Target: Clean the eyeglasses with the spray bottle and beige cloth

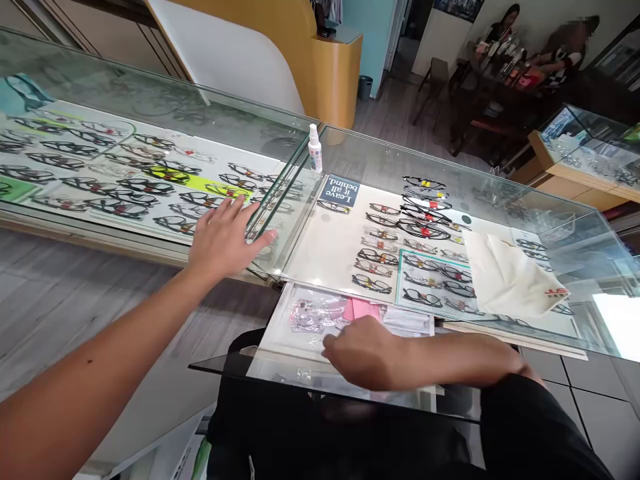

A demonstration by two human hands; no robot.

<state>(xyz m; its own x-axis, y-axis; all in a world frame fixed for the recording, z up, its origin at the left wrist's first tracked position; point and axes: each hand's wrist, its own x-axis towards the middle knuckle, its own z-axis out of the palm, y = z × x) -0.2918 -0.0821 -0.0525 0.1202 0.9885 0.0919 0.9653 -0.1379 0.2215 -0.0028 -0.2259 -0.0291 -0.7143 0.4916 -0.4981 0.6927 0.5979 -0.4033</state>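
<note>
Left hand [225, 233] splays on the glass showcase [240, 127]; right hand [367, 353] curls over the drawer [280, 337], hold unclear. Likely rummaging, next needing a careful pinch.

Left grip [227, 233] splays palm-down; right grip [363, 350] is curled.

A white spray bottle [315, 150] stood upright near a blue card [342, 191] reading "Leave it all behind," and a rumpled cream cloth [510, 277] with red lettering lay farther right. Beyond, a dark bin [365, 87] stood beside a doorway [407, 50], a wooden stool [439, 70] nearby. Two people [565, 57] occupied the far corner.
</note>
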